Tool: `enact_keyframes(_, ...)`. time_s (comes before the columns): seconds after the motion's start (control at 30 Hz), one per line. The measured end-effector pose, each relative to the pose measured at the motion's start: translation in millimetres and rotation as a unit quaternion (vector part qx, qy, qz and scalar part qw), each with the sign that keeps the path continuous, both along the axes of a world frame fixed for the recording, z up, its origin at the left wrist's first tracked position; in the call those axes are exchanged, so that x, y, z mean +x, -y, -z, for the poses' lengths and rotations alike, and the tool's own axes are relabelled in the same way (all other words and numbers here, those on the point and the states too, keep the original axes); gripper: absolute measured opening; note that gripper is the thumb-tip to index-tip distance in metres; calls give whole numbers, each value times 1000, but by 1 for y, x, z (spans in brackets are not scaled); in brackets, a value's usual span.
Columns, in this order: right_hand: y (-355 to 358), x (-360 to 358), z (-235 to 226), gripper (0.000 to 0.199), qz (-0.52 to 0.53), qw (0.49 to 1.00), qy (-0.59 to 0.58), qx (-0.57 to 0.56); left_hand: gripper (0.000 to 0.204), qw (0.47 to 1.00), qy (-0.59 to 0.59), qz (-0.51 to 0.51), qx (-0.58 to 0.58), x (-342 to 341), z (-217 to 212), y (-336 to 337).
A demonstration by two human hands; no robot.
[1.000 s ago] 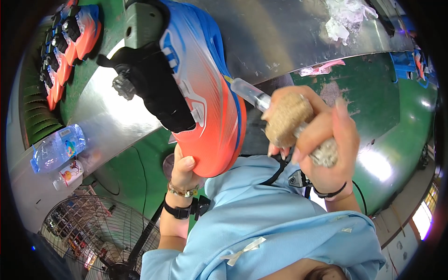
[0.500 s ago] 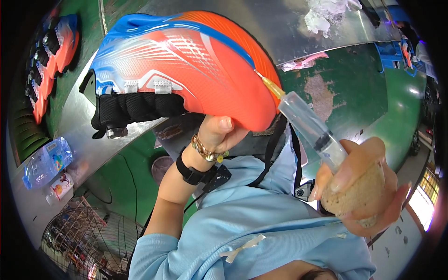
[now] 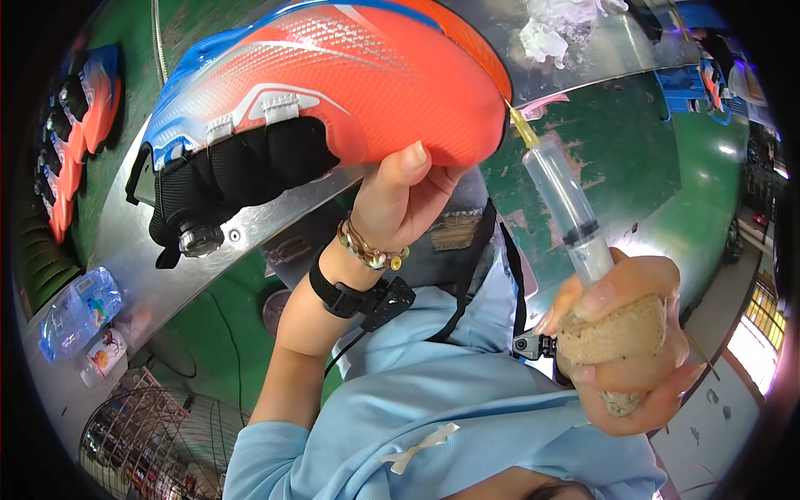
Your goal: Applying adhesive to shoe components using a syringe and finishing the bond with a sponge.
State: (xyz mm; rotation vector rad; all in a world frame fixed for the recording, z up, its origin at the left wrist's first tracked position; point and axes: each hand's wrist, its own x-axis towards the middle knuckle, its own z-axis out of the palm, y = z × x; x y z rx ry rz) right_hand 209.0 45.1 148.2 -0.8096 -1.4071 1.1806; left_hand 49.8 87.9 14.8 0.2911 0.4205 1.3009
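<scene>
An orange-red sports shoe [image 3: 400,92] with blue and silver areas is tilted on its side in front of me. My left hand [image 3: 408,196] grips it under the toe, thumb on the upper. Black padded fabric [image 3: 242,171] and a round dial [image 3: 201,239] show at its opening. My right hand [image 3: 658,279] is closed around a clear plastic syringe [image 3: 554,183] with a yellow-hubbed needle [image 3: 522,125]. The needle tip meets the edge between upper and sole at the toe. In the same hand sits a tan, porous block [image 3: 617,333].
A metal bench [image 3: 125,242] runs along the left, with similar shoes [image 3: 92,117] standing in a row beyond it. On it lies a clear bottle [image 3: 81,312]. Whitish crumpled material [image 3: 546,37] rests on a metal surface ahead. A wire fan cage [image 3: 158,442] stands lower left.
The shoe has shifted slightly left and up and turned, showing more of its black opening and dial. The needle tip has moved right, from the blue-orange border to the toe's front edge.
</scene>
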Motion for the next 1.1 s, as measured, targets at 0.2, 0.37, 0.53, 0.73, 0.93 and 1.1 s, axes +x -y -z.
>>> enact_keyframes(0.2,-2,1,-1,52,-19,998,66,-7,75,999,8,-42,26,11,-6,-16)
enact_keyframes(0.37,-2,-10,0,54,-12,998,65,-2,57,993,26,-101,-56,17,-40,-21)
enact_keyframes(0.53,3,-15,14,57,1,998,56,20,43,978,48,-109,-171,10,-81,-20)
enact_keyframes(0.73,-7,-28,47,38,18,984,24,176,49,970,-24,-69,-232,-4,-91,-22)
enact_keyframes(0.93,-18,-23,49,34,-5,978,23,206,48,971,-7,-66,-230,-7,-92,-34)
enact_keyframes(1.1,-26,7,36,33,123,952,121,251,30,972,-92,-21,-214,-15,-94,-22)
